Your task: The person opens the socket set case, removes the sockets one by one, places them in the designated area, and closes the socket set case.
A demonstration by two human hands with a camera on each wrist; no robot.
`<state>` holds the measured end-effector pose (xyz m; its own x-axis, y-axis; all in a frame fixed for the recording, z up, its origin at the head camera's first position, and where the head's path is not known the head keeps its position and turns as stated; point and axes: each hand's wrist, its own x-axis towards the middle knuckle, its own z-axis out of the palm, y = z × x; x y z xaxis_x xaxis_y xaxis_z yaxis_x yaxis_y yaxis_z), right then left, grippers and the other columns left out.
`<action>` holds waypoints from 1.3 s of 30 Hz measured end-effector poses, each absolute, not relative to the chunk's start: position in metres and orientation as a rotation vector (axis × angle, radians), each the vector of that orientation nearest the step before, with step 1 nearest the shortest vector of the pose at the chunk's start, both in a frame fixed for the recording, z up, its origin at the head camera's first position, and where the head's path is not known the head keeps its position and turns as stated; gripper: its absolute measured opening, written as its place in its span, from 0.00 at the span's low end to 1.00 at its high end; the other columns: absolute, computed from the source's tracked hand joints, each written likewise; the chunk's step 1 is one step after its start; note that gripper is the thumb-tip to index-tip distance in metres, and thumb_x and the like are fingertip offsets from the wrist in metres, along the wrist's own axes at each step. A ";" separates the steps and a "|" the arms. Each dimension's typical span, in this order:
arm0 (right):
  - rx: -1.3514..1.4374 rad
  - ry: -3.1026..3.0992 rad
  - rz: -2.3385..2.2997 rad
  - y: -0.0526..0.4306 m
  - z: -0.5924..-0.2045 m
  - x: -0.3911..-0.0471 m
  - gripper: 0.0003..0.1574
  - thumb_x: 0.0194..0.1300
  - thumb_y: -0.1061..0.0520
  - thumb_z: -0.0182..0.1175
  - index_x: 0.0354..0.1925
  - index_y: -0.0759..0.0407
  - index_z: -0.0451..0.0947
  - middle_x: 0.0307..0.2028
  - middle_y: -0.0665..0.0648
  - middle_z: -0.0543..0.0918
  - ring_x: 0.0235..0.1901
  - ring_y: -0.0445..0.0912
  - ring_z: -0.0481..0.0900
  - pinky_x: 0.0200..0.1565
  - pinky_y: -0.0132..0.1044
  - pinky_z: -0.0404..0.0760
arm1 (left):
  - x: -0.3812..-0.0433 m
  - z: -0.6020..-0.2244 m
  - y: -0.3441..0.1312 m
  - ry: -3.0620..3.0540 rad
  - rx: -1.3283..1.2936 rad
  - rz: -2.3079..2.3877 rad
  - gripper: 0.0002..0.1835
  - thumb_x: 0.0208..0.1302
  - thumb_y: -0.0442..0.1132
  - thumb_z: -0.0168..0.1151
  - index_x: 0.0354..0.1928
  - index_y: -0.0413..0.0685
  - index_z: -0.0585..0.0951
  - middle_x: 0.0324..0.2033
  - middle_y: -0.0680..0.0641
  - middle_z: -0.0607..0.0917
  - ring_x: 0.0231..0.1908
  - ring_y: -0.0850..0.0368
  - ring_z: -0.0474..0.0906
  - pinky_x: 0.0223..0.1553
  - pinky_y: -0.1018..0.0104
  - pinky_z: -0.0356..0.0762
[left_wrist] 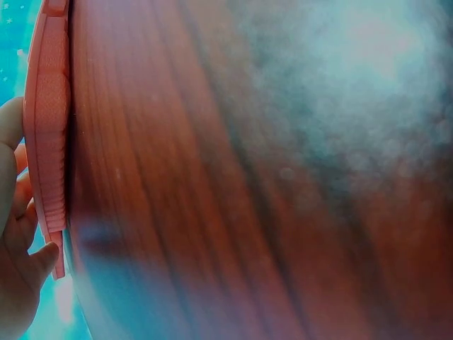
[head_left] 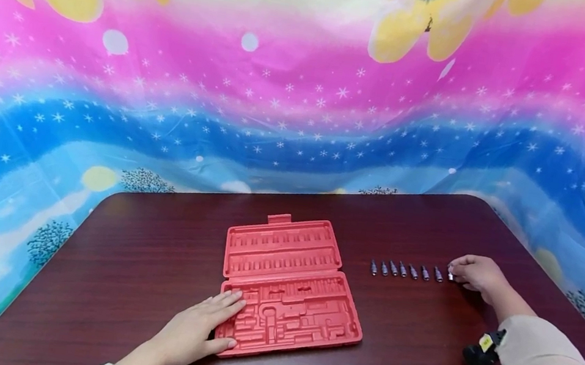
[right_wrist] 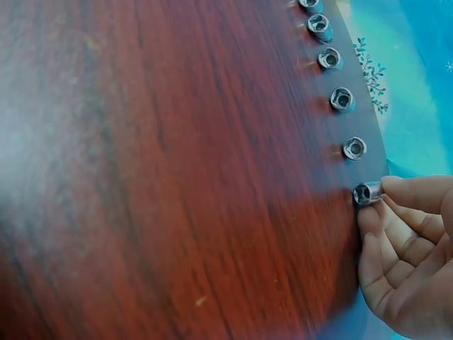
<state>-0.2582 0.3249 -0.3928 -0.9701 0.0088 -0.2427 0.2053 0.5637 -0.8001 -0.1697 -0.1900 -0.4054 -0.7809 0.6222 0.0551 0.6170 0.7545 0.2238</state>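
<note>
A red plastic socket case (head_left: 301, 325) lies opened flat on the table, its moulded slots bare. My left hand (head_left: 198, 327) rests on the case's left side, fingers extended over the moulded tray and thumb near its front edge. To the right of the case, several small metal sockets (head_left: 413, 272) stand in a row. At the row's right end my right hand (head_left: 480, 276) pinches one metal socket (right_wrist: 367, 193) between thumb and fingertips. The right wrist view shows its hollow end facing the camera, close to the tabletop.
The dark wooden table (head_left: 149, 262) has rounded far corners. Behind it hangs a colourful printed cloth (head_left: 293, 96) along the table's far and side edges. A black wrist camera (head_left: 481, 358) sits by the right sleeve.
</note>
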 end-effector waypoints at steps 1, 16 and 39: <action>0.186 2.595 -1.353 0.325 -0.393 -0.258 0.20 0.61 0.57 0.49 0.43 0.76 0.68 0.30 0.52 0.77 0.32 0.44 0.74 0.37 0.44 0.74 | -0.170 -0.405 -0.190 2.924 1.036 0.359 0.32 0.56 0.57 0.51 0.60 0.49 0.65 0.59 0.49 0.63 0.59 0.53 0.56 0.55 0.56 0.58; 0.227 2.659 -1.310 0.321 -0.394 -0.258 0.19 0.60 0.58 0.50 0.42 0.75 0.68 0.31 0.58 0.74 0.33 0.51 0.71 0.34 0.41 0.73 | -0.171 -0.407 -0.190 2.942 1.069 0.385 0.32 0.56 0.55 0.53 0.60 0.49 0.65 0.59 0.48 0.63 0.59 0.53 0.56 0.55 0.57 0.58; 0.216 2.661 -1.339 0.321 -0.399 -0.257 0.21 0.60 0.58 0.51 0.43 0.77 0.67 0.32 0.59 0.74 0.33 0.50 0.71 0.34 0.40 0.73 | -0.171 -0.407 -0.191 2.933 1.049 0.368 0.32 0.55 0.55 0.53 0.60 0.49 0.65 0.60 0.48 0.63 0.59 0.53 0.56 0.55 0.56 0.57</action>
